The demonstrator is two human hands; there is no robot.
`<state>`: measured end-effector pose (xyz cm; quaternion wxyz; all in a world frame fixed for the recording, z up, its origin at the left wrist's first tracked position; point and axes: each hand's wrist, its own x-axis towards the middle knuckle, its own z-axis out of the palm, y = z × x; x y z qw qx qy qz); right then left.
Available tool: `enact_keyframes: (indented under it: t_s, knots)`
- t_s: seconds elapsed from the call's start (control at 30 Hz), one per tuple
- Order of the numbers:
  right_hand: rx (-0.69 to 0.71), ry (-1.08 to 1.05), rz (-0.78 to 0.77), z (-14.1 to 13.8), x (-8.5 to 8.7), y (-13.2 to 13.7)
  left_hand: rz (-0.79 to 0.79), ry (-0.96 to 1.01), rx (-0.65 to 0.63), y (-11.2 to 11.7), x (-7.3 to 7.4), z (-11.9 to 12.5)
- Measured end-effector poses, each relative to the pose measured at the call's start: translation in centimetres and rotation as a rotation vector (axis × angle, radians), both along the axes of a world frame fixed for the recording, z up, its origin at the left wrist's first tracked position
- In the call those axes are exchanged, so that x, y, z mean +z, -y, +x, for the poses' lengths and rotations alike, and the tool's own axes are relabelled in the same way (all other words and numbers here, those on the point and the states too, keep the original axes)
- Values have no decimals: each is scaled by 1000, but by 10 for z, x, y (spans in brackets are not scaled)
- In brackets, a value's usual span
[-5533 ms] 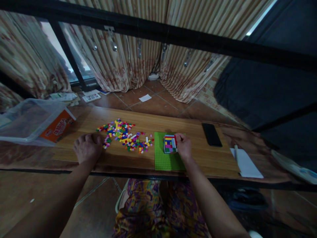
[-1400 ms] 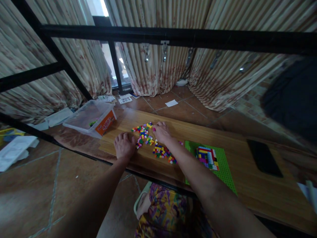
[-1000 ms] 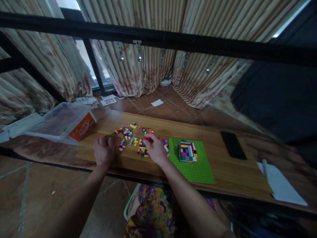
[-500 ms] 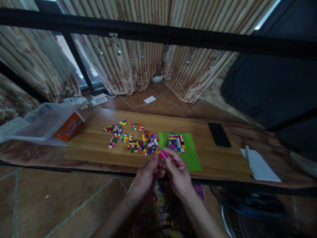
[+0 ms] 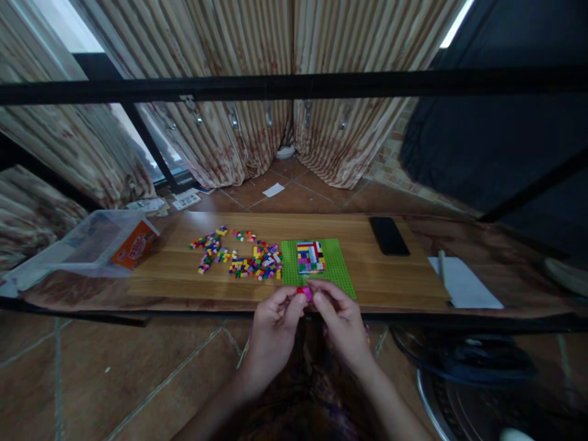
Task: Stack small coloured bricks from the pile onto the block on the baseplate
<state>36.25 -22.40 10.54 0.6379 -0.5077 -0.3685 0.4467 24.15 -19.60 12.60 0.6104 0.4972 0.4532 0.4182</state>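
clear bin (image 5: pixel 68 248): we see it at the far left, lying tilted on the table, its orange label facing us.
wooden board (image 5: pixel 184 285): lies along the table, right of the bin.
loose bricks (image 5: pixel 243 262): a many-coloured scatter on the board, between the bin and the green baseplate.
left hand (image 5: pixel 271 327): ours, raised before the board's near edge, thumb and forefinger pinched onto the pink brick.
pink brick (image 5: pixel 304 293): gripped between both our hands, just in front of the baseplate's near edge.
green baseplate (image 5: pixel 340 275): flat on the board; a built block (image 5: pixel 310 256) of mixed colours sits on its far half.
right hand (image 5: pixel 342 321): ours, fingertips closed on the same brick from the other side.
phone (image 5: pixel 389 236): dark, flat, apart to the right.
paper (image 5: pixel 463 285): white sheet, far right.
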Motion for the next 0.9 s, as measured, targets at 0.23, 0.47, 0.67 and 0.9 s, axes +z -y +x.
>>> enact_keyframes:
  t_s: [0.23, 0.47, 0.67, 0.9]
  knots:
    - [-70, -40, -19, -2, 13, 25, 66, -124, 1, 30, 10, 2]
    - [-146, -163, -50, -21, 18, 51, 185, -221, 62, 57, 15, 8]
    - [-120, -339, -113, -35, 11, 70, 346, -375, 88, 69, 12, 7]
    - [-59, -462, -113, -38, 9, 88, 606, -567, -4, 80, 9, 0]
